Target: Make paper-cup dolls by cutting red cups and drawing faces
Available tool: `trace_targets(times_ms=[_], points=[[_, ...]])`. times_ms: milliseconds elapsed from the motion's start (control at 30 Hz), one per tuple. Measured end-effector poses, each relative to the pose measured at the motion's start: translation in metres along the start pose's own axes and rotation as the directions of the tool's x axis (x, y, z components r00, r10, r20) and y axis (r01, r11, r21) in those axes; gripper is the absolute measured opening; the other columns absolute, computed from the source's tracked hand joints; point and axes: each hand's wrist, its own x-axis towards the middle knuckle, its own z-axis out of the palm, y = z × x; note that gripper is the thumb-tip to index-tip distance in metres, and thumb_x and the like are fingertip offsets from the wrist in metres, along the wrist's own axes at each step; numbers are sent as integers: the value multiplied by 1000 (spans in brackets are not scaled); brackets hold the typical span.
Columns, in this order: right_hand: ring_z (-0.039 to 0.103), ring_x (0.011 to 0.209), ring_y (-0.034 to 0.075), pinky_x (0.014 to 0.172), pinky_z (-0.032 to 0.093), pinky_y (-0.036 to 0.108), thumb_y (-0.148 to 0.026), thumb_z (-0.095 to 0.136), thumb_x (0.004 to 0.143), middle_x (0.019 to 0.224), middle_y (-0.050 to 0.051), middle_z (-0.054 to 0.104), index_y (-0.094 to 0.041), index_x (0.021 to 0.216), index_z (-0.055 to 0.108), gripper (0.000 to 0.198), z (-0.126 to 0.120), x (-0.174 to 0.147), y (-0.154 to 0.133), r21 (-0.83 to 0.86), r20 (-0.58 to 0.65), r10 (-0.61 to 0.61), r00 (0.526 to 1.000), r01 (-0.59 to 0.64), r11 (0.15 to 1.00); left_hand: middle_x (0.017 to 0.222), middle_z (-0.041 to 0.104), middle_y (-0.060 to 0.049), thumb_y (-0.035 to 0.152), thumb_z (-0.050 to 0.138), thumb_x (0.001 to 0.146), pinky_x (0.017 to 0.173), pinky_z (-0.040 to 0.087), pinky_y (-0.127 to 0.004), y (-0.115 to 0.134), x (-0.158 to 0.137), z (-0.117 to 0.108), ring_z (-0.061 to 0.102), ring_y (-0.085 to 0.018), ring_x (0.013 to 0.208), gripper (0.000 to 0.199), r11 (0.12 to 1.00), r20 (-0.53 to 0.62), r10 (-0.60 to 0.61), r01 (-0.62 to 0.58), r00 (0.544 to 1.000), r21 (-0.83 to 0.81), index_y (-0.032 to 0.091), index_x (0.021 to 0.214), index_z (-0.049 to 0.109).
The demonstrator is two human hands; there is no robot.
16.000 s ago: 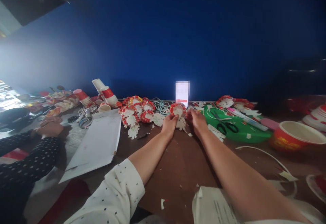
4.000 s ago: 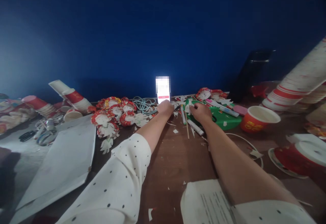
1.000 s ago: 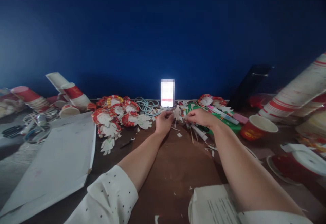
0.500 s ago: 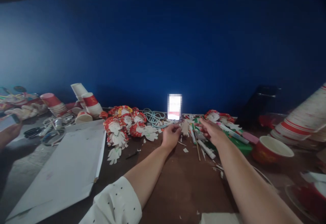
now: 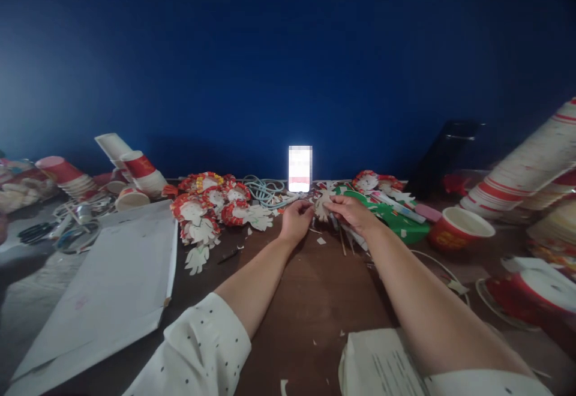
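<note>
My left hand [image 5: 297, 221] is over the brown tabletop, its fingers pinched together in front of a lit phone [image 5: 300, 169]. Whatever those fingertips hold is too small to make out. Just to its right, my right hand [image 5: 353, 213] has thumb and fingers closed at the edge of a pale paper cutout [image 5: 322, 205] shaped like a hand. Under the right hand lie thin sticks [image 5: 343, 243] and white pens, partly covered. A green sheet [image 5: 407, 228] with scraps on it is beside the right wrist.
Red-trimmed paper crafts [image 5: 198, 213] are heaped at left, near a large white board [image 5: 108, 282]. Stacked paper cups [image 5: 144, 171] stand behind it. On the right are a red paper cup [image 5: 463, 228] and a leaning cup stack [image 5: 522, 168]. A white packet [image 5: 382, 360] lies in front.
My right hand has moved left from the pens to the paper cutout, and its fingers have closed. My left hand stays pinched nearby. The camera view has tilted down slightly.
</note>
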Motion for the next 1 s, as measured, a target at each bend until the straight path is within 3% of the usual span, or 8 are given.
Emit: trace_targets(times_ms=[300, 367, 400, 467, 533, 767, 867, 1000], points=[[53, 55, 9, 58, 43, 23, -40, 68, 72, 72, -1, 67, -20, 105, 70, 39, -3, 1, -6, -292, 48, -127, 991, 136, 947, 71, 61, 0, 35, 59, 78, 66, 39, -23, 3, -3, 1, 51, -12, 66, 20, 992, 78, 83, -90, 994, 91, 16, 79, 64], [56, 57, 10, 61, 44, 24, -37, 65, 76, 78, 1, 69, -21, 110, 68, 38, -13, -2, -15, -373, 27, -114, 993, 115, 920, 68, 58, 1, 35, 58, 79, 65, 39, -22, 1, -3, 2, 49, -11, 65, 19, 990, 76, 98, -105, 992, 91, 16, 78, 64], [56, 57, 10, 61, 44, 24, -35, 63, 77, 81, 2, 70, -21, 111, 68, 37, -20, -3, -18, -431, -48, -123, 991, 90, 898, 67, 57, 2, 35, 58, 79, 64, 39, -22, -1, -2, 2, 48, -11, 64, 20, 990, 74, 98, -105, 992, 95, 16, 77, 64], [59, 59, 12, 62, 45, 26, -35, 62, 77, 83, 3, 71, -20, 110, 68, 36, -34, -5, -24, -565, -199, -151, 968, 13, 825, 65, 56, 2, 35, 58, 79, 63, 38, -22, -4, -2, 3, 47, -11, 61, 20, 990, 67, 89, -95, 994, 105, 17, 77, 64], [62, 63, 14, 66, 46, 27, -35, 62, 77, 86, 4, 71, -21, 108, 69, 35, -46, -5, -27, -668, -273, -143, 951, -80, 740, 65, 57, 2, 35, 58, 79, 63, 39, -22, -6, -2, 4, 47, -11, 61, 19, 990, 63, 87, -94, 994, 108, 17, 77, 64], [63, 95, 27, 74, 45, 34, -44, 73, 66, 101, 9, 70, -25, 85, 73, 27, -40, -2, -24, -909, -263, 60, 963, -268, 318, 66, 56, 2, 33, 57, 78, 63, 37, -23, 0, -4, 2, 47, -11, 62, 17, 985, 71, 101, -109, 992, 131, 18, 74, 62], [61, 99, 31, 77, 46, 39, -45, 73, 65, 107, 13, 67, -24, 93, 71, 34, -32, -2, -20, -917, -280, 99, 955, -297, 267, 67, 57, 1, 33, 56, 79, 64, 37, -23, 3, -4, 0, 47, -12, 62, 17, 981, 73, 101, -111, 992, 157, 18, 74, 62], [59, 106, 33, 81, 45, 42, -45, 74, 66, 116, 15, 63, -23, 104, 67, 44, -31, -2, -17, -914, -290, 105, 951, -307, 265, 66, 57, 1, 33, 56, 79, 62, 36, -23, 2, -3, 0, 47, -12, 62, 17, 978, 70, 103, -114, 992, 173, 17, 73, 62]])
